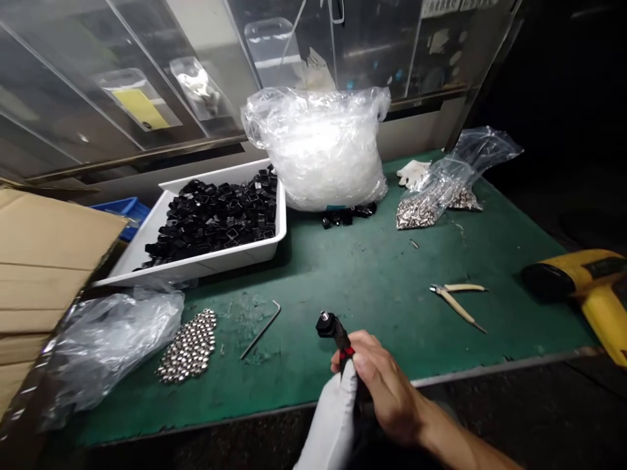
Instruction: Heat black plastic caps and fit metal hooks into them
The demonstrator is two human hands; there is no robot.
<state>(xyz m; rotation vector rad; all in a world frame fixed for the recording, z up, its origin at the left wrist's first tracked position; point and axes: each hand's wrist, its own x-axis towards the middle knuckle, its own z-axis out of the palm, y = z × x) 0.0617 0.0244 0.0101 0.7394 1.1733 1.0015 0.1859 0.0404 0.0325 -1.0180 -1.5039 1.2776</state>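
Note:
Over the front edge of the table, both hands meet on a slim black part (341, 336) with a red band and a blocky black head carrying a short silver metal stub. My left hand (329, 411), in a white glove, grips it from below with the thumb up along it. My right hand (385, 382), bare, closes its thumb and fingers on it near the red band. The part's lower end is hidden by the hands. Left of them a hex key (262, 330) lies on the green table (362, 274), beside a pile of small shiny metal pieces (189, 347).
A white tray (206, 266) of black plastic pieces stands back left, near a cardboard box (44, 261). A large clear bag (323, 156) sits at the back. Bagged metal pins (416, 212), cream-handled cutters (453, 300) and a yellow heat gun (600, 281) are on the right.

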